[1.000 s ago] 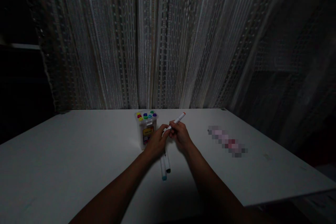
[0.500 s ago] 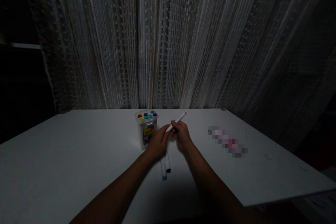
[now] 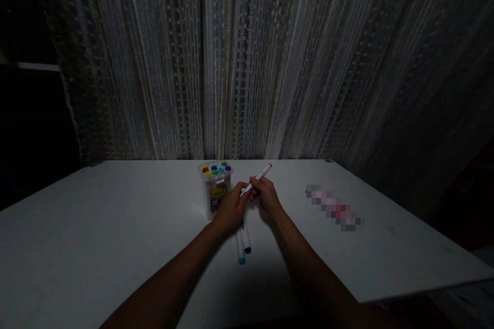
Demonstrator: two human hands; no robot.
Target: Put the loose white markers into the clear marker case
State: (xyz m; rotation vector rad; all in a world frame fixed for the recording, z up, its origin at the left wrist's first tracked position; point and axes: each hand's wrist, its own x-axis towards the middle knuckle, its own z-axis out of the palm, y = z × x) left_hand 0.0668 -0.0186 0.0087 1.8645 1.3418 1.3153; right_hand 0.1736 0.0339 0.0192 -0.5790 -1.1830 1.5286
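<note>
A white marker point(image 3: 261, 175) with an orange end slants up to the right between my hands, above the table. My right hand point(image 3: 265, 196) is closed around its middle. My left hand point(image 3: 233, 206) pinches the lower end, and its fingertips are partly hidden. Just left of that hand stands a clear plastic case point(image 3: 207, 195) holding several markers with coloured ends upward. Below my left wrist, a blue-ended marker point(image 3: 240, 248) and a black-ended marker point(image 3: 246, 239) lie side by side on the table, their far ends hidden by the hand.
The white table point(image 3: 116, 226) spreads to both sides, with its right edge sloping toward me. A long pixelated object point(image 3: 332, 206) lies on the right part. Behind the table hangs a grey string curtain point(image 3: 231, 61).
Both hands and the orange-ended marker have shifted very slightly left. The case and the two markers on the table stay where they were.
</note>
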